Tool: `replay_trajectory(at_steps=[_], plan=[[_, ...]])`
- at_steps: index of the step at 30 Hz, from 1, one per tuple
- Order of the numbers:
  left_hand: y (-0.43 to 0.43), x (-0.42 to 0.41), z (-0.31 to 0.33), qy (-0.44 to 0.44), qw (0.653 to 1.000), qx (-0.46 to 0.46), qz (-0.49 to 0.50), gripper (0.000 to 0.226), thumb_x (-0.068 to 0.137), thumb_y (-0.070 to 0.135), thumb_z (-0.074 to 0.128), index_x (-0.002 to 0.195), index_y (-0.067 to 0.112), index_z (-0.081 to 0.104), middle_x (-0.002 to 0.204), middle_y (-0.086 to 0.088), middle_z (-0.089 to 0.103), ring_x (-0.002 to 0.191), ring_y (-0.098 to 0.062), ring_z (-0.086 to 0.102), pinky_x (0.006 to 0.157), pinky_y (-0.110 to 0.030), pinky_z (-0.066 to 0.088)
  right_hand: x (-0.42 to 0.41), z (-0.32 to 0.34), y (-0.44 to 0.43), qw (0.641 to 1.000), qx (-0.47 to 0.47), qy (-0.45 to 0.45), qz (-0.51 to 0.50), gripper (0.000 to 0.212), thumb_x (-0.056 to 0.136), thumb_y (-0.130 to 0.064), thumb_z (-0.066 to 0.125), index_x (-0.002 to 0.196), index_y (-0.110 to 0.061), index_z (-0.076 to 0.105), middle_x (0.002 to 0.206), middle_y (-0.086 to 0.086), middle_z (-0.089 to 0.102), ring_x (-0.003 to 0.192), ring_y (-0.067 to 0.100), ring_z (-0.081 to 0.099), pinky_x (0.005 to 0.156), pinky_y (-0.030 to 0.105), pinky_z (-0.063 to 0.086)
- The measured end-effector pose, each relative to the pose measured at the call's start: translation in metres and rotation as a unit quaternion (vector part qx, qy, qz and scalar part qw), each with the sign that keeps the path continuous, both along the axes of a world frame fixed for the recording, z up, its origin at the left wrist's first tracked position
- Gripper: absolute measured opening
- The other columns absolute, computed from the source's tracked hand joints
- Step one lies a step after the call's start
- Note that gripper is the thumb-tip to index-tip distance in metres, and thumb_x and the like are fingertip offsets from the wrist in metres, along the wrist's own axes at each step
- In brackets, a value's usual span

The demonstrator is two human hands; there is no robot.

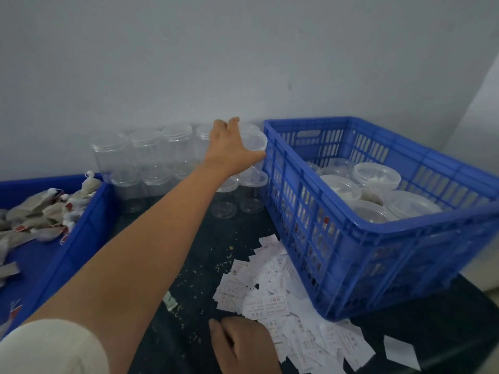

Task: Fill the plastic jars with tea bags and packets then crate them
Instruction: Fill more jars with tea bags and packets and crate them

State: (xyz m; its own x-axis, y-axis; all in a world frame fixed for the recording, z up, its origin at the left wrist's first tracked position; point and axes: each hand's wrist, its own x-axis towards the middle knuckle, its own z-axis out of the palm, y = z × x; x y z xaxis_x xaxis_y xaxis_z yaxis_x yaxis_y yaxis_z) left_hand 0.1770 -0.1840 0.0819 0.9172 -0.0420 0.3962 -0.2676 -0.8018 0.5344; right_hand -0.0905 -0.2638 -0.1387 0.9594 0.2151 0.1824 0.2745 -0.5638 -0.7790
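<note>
Now the left hand (231,149) is stretched far forward and grips a clear plastic jar (255,143), with the thumb on the near side of the rim and the fingers spread over the far side. This jar has no lid and stands on top of another one, touching the left wall of the blue slatted crate (351,255). To the left of the crate, more empty jars (145,157) are stacked in two layers against the white wall (243,63). Inside the crate are lidded jars (376,176) with something pale in them. In front of the crate, a heap of white paper packets (270,287) lies on the dark table (189,238). The right hand (243,344) rests at the near edge of this heap; I cannot tell how its fingers lie. Far left of the crate, a blue tray (78,238) holds tea bags (46,211) with strings and red tags.
</note>
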Motion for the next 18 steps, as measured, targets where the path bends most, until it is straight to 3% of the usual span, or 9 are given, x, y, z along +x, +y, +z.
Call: replay_trajectory(at_steps=[4,8,11,14,16,18], plan=[[0.028,-0.056,0.022,0.005,0.997,0.078,0.015,0.104,0.070,0.079,0.071,0.150,0.017,0.045,0.137,-0.003,0.033,0.137,-0.027,0.038,0.111,-0.046,0.040,0.002,-0.005,-0.001,1.000,0.011,-0.016,-0.015,0.054,0.098,-0.073,0.045,0.063,-0.032,0.042,0.066,-0.020,0.055,0.059,0.007,0.051,0.056,0.017,0.033],[0.066,-0.136,0.014,0.027,0.996,0.087,-0.004,0.101,0.067,0.088,0.067,0.143,0.025,0.044,0.136,0.004,0.041,0.125,-0.020,0.049,0.105,-0.044,0.048,0.000,-0.005,-0.001,0.998,0.053,-0.006,-0.042,0.047,0.087,-0.086,0.058,0.089,-0.039,0.059,0.090,-0.017,0.066,0.077,0.011,0.065,0.062,0.022,0.052],[0.089,-0.197,-0.022,0.087,0.985,0.147,-0.015,0.101,0.066,0.099,0.055,0.146,0.040,0.036,0.137,0.007,0.045,0.123,-0.020,0.053,0.101,-0.046,0.053,-0.004,-0.001,0.000,0.998,0.046,-0.002,-0.043,0.068,0.067,-0.102,0.057,0.113,-0.053,0.048,0.109,-0.029,0.062,0.093,0.001,0.068,0.069,0.015,0.054],[0.100,-0.244,-0.069,0.095,0.979,0.178,-0.009,0.091,0.070,0.103,0.038,0.144,0.052,0.027,0.128,0.010,0.038,0.121,-0.017,0.049,0.095,-0.038,0.051,-0.006,0.000,0.001,0.999,0.021,-0.017,-0.021,0.088,0.057,-0.104,0.063,0.126,-0.057,0.037,0.119,-0.039,0.056,0.114,-0.014,0.057,0.087,0.009,0.048],[0.109,-0.262,-0.087,0.078,0.986,0.145,0.031,0.089,0.071,0.106,0.032,0.140,0.049,0.029,0.126,0.010,0.040,0.114,-0.014,0.050,0.094,-0.037,0.053,-0.008,0.000,0.002,0.999,0.026,-0.038,-0.019,0.105,0.057,-0.102,0.068,0.141,-0.048,0.036,0.134,-0.037,0.048,0.124,-0.014,0.050,0.102,0.011,0.042],[0.120,-0.272,-0.093,0.086,0.985,0.137,0.056,0.094,0.068,0.109,0.025,0.139,0.048,0.031,0.127,0.010,0.044,0.111,-0.015,0.053,0.094,-0.041,0.056,-0.009,-0.001,0.004,0.998,0.037,-0.047,-0.024,0.126,0.057,-0.099,0.072,0.157,-0.034,0.032,0.152,-0.022,0.046,0.139,-0.006,0.043,0.114,0.020,0.039]])
